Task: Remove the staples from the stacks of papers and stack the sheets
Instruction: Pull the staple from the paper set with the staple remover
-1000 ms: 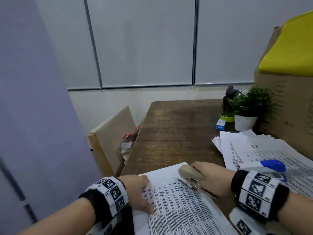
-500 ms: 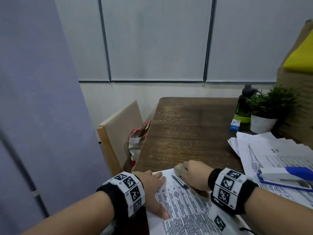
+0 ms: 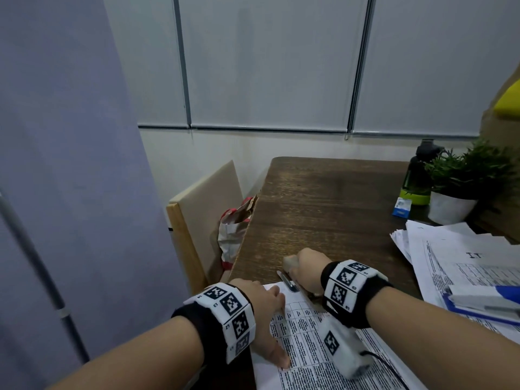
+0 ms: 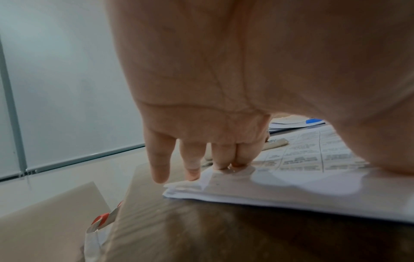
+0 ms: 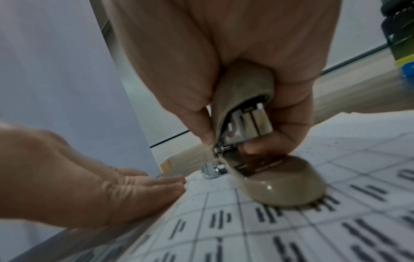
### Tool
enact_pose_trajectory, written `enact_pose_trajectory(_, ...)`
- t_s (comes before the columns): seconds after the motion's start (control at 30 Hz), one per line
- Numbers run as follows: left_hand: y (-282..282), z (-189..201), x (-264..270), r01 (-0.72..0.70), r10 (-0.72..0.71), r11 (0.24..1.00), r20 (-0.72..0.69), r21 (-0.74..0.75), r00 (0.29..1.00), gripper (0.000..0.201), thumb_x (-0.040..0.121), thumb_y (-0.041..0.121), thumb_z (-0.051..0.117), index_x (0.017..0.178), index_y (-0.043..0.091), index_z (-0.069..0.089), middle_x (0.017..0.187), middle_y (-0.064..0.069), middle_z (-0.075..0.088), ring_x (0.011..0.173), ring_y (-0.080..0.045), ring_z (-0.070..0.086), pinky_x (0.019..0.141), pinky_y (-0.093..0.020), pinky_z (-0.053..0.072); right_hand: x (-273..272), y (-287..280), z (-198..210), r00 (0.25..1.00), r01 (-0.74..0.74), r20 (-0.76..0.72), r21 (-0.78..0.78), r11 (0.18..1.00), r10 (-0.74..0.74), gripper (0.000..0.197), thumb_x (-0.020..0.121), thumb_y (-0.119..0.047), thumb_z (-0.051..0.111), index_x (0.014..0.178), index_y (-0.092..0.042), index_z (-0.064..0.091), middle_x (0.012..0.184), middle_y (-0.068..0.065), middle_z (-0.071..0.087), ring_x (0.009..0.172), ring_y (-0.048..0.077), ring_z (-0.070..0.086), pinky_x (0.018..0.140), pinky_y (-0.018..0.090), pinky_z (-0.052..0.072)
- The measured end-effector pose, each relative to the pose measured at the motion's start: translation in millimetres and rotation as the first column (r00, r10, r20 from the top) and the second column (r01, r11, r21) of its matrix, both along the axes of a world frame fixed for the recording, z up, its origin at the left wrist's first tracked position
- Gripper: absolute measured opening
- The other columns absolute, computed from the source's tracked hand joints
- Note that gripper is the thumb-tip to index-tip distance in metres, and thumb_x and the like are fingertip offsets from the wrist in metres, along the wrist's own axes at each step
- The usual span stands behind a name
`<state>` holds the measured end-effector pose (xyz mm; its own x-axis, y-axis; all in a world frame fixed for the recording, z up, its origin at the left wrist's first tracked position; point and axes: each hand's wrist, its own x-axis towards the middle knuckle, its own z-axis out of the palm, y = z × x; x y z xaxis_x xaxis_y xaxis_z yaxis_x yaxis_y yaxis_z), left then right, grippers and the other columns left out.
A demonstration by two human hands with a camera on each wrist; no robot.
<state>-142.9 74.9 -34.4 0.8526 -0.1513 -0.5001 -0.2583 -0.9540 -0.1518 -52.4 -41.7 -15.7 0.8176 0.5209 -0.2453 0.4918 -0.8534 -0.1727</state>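
A stapled stack of printed sheets lies at the table's near edge. My left hand lies flat on it, straight fingers pressing its top left corner. My right hand grips a beige stapler, whose rear metal tongue points at the stack's top edge. In the right wrist view the stapler's base rests on the paper, and the left hand shows beside it. No staple is visible.
A loose pile of papers lies at the right with a blue-and-white stapler on it. Behind stand a potted plant, a dark bottle and a small blue box. A chair holding a bag stands left of the table.
The view has swung left, and both hands have come closer together at the stack's top left corner. The right hand with the stapler has shifted left toward the left hand.
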Motion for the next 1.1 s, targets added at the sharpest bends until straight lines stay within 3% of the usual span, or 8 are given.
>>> enact_pose_trajectory(0.17,-3.7,3.9,-6.2,-0.033,0.033,0.999,0.015,-0.011,0.999,0.113,0.075,0.083,0.051,0.157,0.020,0.005,0.166,0.002,0.004,0.141,-0.031,0.034,0.108,-0.047,0.041,-1.4,-6.4,-1.4,0.995,0.086,-0.055,0.191,0.978,-0.077,0.029,0.100,-0.024,0.044,0.115,-0.004,0.059,0.111,0.011,0.065,0.102,0.026,0.063,0.077,0.030,0.049)
enact_pose_trajectory(0.33,-5.8,5.3,-8.5,-0.072,0.072,0.997,-0.011,-0.027,0.997,0.110,0.076,0.080,0.053,0.157,0.020,0.008,0.165,0.000,0.006,0.139,-0.032,0.036,0.108,-0.046,0.041,-5.2,-3.8,-2.4,0.988,0.154,-0.069,0.224,0.962,-0.142,0.025,0.100,-0.024,0.044,0.109,-0.006,0.060,0.102,0.010,0.061,0.089,0.022,0.055,0.066,0.025,0.041)
enact_pose_trajectory(0.43,-7.4,6.1,-12.7,-0.098,0.096,0.993,-0.025,-0.062,0.995,0.105,0.080,0.076,0.054,0.157,0.020,0.007,0.166,-0.001,0.004,0.145,-0.031,0.026,0.114,-0.048,0.033,-3.5,0.6,-2.0,0.980,0.195,-0.072,0.207,0.959,-0.184,0.030,0.099,-0.023,0.049,0.118,-0.003,0.059,0.102,0.008,0.061,0.090,0.022,0.058,0.072,0.028,0.045)
enact_pose_trajectory(0.57,-6.4,7.7,-20.0,-0.128,0.123,0.987,-0.052,-0.097,0.991,0.102,0.082,0.073,0.055,0.157,0.022,0.008,0.166,0.001,-0.002,0.150,-0.031,0.013,0.119,-0.051,0.022,-0.3,-3.8,13.7,0.981,0.164,0.062,0.228,0.960,-0.183,0.029,0.101,-0.017,0.042,0.120,-0.001,0.056,0.120,0.017,0.062,0.112,0.031,0.059,0.091,0.034,0.049)
enact_pose_trajectory(0.77,1.1,0.5,-28.2,-0.206,0.210,0.976,0.065,-0.067,0.975,0.127,0.068,0.087,0.054,0.156,0.007,0.008,0.164,-0.008,0.012,0.149,-0.026,0.018,0.122,-0.050,0.013,17.7,-41.5,13.0,0.987,0.158,-0.017,0.249,0.956,-0.158,0.028,0.096,-0.024,0.050,0.108,-0.003,0.064,0.093,0.009,0.063,0.091,0.028,0.064,0.066,0.027,0.045)
enact_pose_trajectory(0.83,7.2,-1.0,-30.1,-0.241,0.245,0.967,0.036,-0.085,0.969,0.130,0.067,0.088,0.053,0.156,0.009,0.003,0.165,-0.007,0.007,0.150,-0.024,0.015,0.122,-0.049,0.016,12.1,-61.2,10.1,0.991,0.132,-0.032,0.273,0.953,-0.128,0.030,0.096,-0.033,0.046,0.100,-0.010,0.066,0.092,0.005,0.067,0.089,0.025,0.065,0.068,0.027,0.048)
enact_pose_trajectory(0.97,16.1,7.4,-32.7,-0.271,0.267,0.949,-0.044,-0.160,0.963,0.103,0.081,0.072,0.057,0.158,0.020,0.012,0.166,-0.003,0.002,0.151,-0.025,0.013,0.122,-0.043,0.017,5.3,-99.6,-0.5,0.995,0.095,-0.041,0.246,0.965,-0.087,0.036,0.091,-0.046,0.049,0.093,-0.016,0.068,0.085,0.000,0.071,0.077,0.016,0.066,0.074,0.028,0.052)
enact_pose_trajectory(1.1,24.3,9.6,-31.0,-0.270,0.266,0.936,-0.048,-0.226,0.963,0.075,0.086,0.052,0.067,0.151,0.039,0.032,0.166,0.001,0.006,0.150,-0.023,0.017,0.122,-0.037,0.018,6.3,-120.8,-7.8,0.997,0.066,-0.046,0.229,0.971,-0.057,0.035,0.091,-0.044,0.048,0.080,-0.015,0.064,0.070,-0.003,0.062,0.066,0.013,0.058,0.062,0.025,0.045)
